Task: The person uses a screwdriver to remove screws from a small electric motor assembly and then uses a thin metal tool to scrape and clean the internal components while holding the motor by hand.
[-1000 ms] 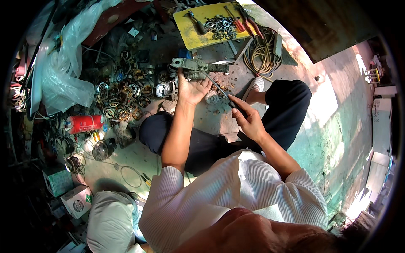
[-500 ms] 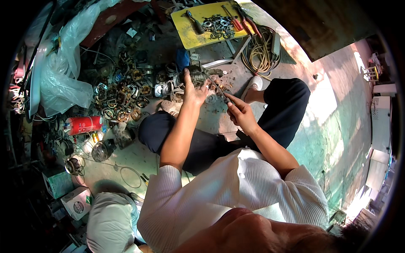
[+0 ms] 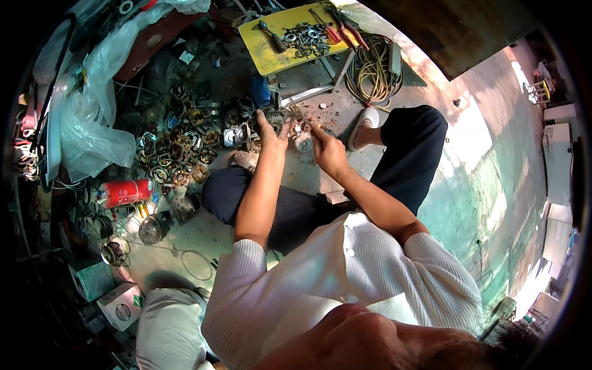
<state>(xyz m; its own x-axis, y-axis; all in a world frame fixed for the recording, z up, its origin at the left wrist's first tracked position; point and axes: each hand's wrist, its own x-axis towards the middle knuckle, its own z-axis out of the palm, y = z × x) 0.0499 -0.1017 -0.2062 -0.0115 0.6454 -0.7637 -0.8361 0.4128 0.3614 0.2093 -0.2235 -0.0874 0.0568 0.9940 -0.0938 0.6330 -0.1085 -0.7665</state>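
My left hand (image 3: 272, 132) is wrapped against a dark, dirty metal part (image 3: 276, 118) above my left knee, its thumb along the part's left side. My right hand (image 3: 326, 148) is closed on a slim screwdriver-like tool (image 3: 312, 125), angled toward that part; its tip is too small to make out. A pale round piece (image 3: 303, 142) lies on the floor between my hands. Just beyond the part are a blue object (image 3: 261, 90) and a pale metal bar (image 3: 305, 94). A pile of metal parts (image 3: 180, 166) lies to the left.
A yellow board (image 3: 259, 43) carries tools and small metal pieces, with coiled cable (image 3: 364, 86) beside it. A crumpled plastic sheet (image 3: 92, 148), a red cylinder (image 3: 126, 192) and boxes (image 3: 120, 306) are on the left. A rusty panel (image 3: 456, 31) overhangs the upper right.
My right hand has moved forward and left with the tool. The metal part in my left hand has turned and lowered, showing a different side, and the blue object behind it is more exposed.
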